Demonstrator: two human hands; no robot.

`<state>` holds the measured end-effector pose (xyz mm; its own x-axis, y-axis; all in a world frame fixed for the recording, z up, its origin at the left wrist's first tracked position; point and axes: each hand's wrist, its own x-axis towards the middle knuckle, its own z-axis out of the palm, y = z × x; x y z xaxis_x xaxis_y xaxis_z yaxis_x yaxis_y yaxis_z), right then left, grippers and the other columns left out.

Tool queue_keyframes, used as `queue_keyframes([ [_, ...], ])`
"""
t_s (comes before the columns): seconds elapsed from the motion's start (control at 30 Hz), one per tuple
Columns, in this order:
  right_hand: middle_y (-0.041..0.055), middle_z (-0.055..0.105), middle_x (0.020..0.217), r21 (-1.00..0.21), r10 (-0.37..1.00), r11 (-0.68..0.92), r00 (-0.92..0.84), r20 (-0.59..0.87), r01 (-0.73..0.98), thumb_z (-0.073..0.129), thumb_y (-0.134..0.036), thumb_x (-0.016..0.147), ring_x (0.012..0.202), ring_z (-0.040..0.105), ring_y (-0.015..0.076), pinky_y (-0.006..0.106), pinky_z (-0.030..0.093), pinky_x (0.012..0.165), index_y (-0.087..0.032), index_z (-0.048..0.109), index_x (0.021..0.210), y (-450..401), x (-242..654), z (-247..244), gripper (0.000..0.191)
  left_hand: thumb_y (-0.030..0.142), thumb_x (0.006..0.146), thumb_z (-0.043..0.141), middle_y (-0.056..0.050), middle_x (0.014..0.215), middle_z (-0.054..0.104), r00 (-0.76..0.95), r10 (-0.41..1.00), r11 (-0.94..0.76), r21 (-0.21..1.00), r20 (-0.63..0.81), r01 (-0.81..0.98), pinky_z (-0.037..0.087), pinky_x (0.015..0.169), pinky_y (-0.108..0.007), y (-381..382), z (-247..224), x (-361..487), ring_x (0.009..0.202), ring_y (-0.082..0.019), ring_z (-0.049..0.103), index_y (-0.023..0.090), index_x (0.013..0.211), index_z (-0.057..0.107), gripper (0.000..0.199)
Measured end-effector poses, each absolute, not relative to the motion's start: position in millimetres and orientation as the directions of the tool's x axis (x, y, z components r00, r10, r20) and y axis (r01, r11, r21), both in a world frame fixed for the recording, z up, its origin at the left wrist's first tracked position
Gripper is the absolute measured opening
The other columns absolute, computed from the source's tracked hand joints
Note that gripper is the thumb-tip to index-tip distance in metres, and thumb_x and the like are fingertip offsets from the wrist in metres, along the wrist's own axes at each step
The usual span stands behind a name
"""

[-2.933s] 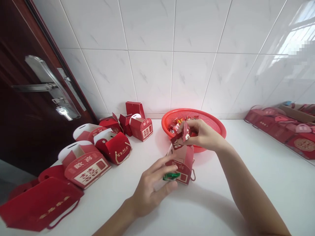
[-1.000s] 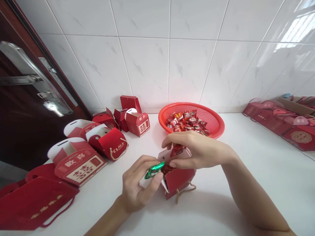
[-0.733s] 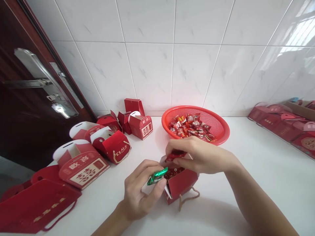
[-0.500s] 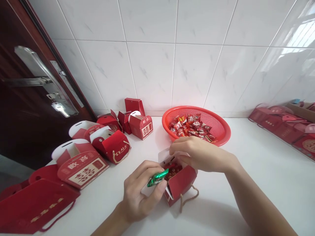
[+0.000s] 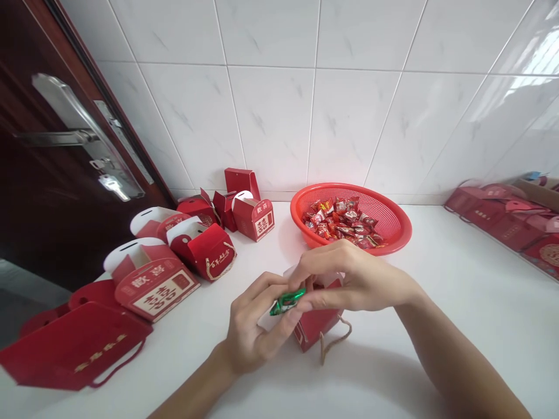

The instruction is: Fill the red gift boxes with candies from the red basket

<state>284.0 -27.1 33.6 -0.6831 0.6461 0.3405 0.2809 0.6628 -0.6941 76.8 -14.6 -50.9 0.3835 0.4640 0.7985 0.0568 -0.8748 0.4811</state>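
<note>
Above a small open red gift box (image 5: 317, 323) with a twisted rope handle, my left hand (image 5: 257, 326) pinches a candy in a shiny green wrapper (image 5: 287, 302) between thumb and fingers. My right hand (image 5: 349, 279) comes in from the other side, its thumb and fingertips closed around the candy's right end. Both hands meet there, so most of the box's opening and its contents are hidden. Just behind my right hand is a red plastic colander (image 5: 395, 230) with many red-wrapped candies (image 5: 343, 221) in it.
Several red gift boxes (image 5: 157, 285) stand open on the left of the white counter (image 5: 393, 372), with more (image 5: 253, 215) against the tiled wall. A row of red boxes (image 5: 498, 218) lines the right side. A dark door (image 5: 26, 192) with a key in its lock is at far left.
My right hand has moved left from the box's flap to the green candy and taken its right end. My left hand, still holding the candy, has shifted slightly up and right.
</note>
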Motion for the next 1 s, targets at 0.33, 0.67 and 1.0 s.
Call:
queue_keyframes([
  [0.33,0.0017,0.070,0.077,-0.600,0.811,0.578,-0.470,0.348,0.553,0.061,-0.016,0.091,0.071,0.062,0.0139,0.026,0.048,0.066,-0.018,0.064,0.081,-30.1,300.8,48.8,0.010,0.020,0.093,0.065,-0.003,0.088,0.057,0.436,0.459,-0.886,0.434,0.774,0.163,0.058,0.072,-0.030,-12.8,-53.5,75.2,0.080,-0.016,0.063,0.019,0.096,0.074,0.010],
  [0.67,0.0016,0.067,0.073,-0.461,0.773,0.587,-0.630,0.075,0.665,0.054,-0.011,0.092,0.064,0.058,0.0141,0.027,0.039,0.060,-0.017,0.072,0.084,-26.8,295.4,43.3,0.020,0.018,0.090,0.068,-0.004,0.085,0.055,0.527,0.292,-0.956,0.248,0.798,0.153,0.048,0.077,-0.036,-21.0,-56.0,75.9,0.082,-0.019,0.054,0.024,0.092,0.075,0.009],
  [1.0,0.0036,0.071,0.088,-0.461,0.733,0.584,-0.678,-0.056,0.669,0.054,-0.003,0.088,0.069,0.059,0.0135,0.025,0.042,0.062,-0.017,0.069,0.080,-29.9,293.5,43.1,0.022,0.005,0.082,0.067,0.004,0.067,0.057,0.544,0.074,-0.996,0.030,0.836,0.089,0.035,0.074,-0.036,-22.3,-72.5,76.2,0.066,-0.014,0.056,0.023,0.097,0.070,0.024],
])
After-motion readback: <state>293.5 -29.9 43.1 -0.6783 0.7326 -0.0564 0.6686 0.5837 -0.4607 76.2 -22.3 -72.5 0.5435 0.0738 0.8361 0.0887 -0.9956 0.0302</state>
